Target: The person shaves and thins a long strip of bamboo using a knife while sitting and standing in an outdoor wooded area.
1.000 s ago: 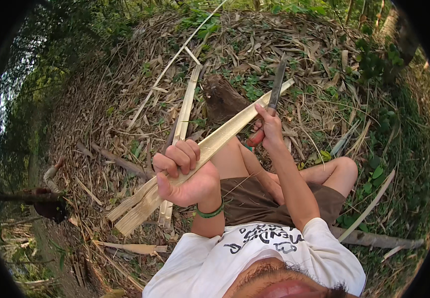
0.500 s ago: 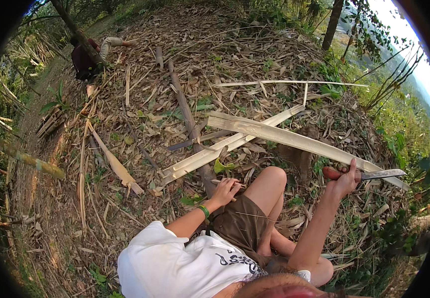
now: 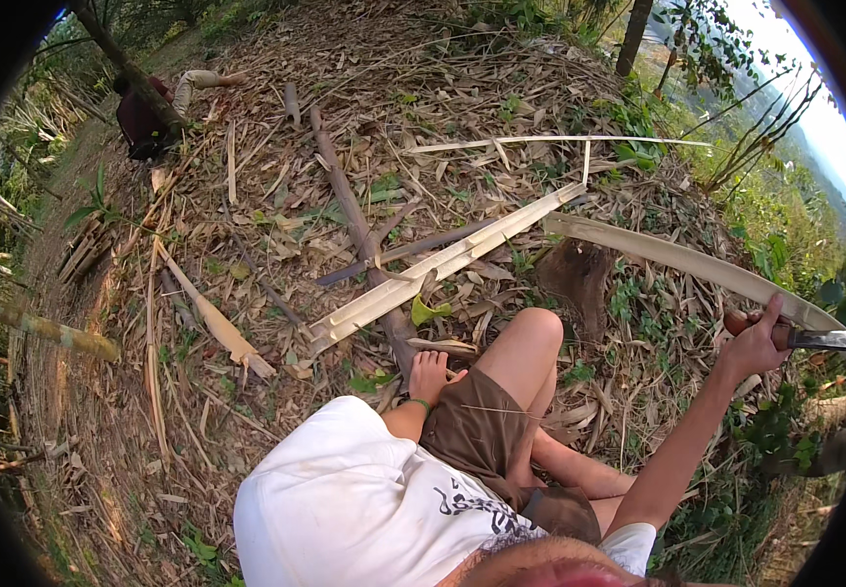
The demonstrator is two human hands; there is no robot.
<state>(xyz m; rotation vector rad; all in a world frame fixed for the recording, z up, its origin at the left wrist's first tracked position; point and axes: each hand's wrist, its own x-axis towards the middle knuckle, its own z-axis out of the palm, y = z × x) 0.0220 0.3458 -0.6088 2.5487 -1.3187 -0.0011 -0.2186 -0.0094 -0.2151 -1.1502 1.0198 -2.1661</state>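
Note:
Out at the right, my right hand (image 3: 757,344) is closed around a knife (image 3: 822,339) with a reddish-brown handle. The same hand grips a long pale split bamboo strip (image 3: 672,256), whose far end reaches over a dark stump (image 3: 579,279). My left hand (image 3: 430,376) lies on the ground end of a brown pole (image 3: 355,210), fingers stretched out beside a short piece of split wood (image 3: 445,347). Another pale bamboo length (image 3: 443,274) rests across the pole, in front of my bent knee.
Dry leaves cover the slope. A thin pale strip (image 3: 560,140) lies farther off, and a broad flat piece (image 3: 213,311) is at the left. Another person (image 3: 149,112) sits by a leaning trunk (image 3: 125,64) at the far left. Green brush borders the right side.
My right hand has moved right with the knife and bamboo strip, drawing the strip off the lying bamboo length. My left hand has shifted slightly and rests by the pole.

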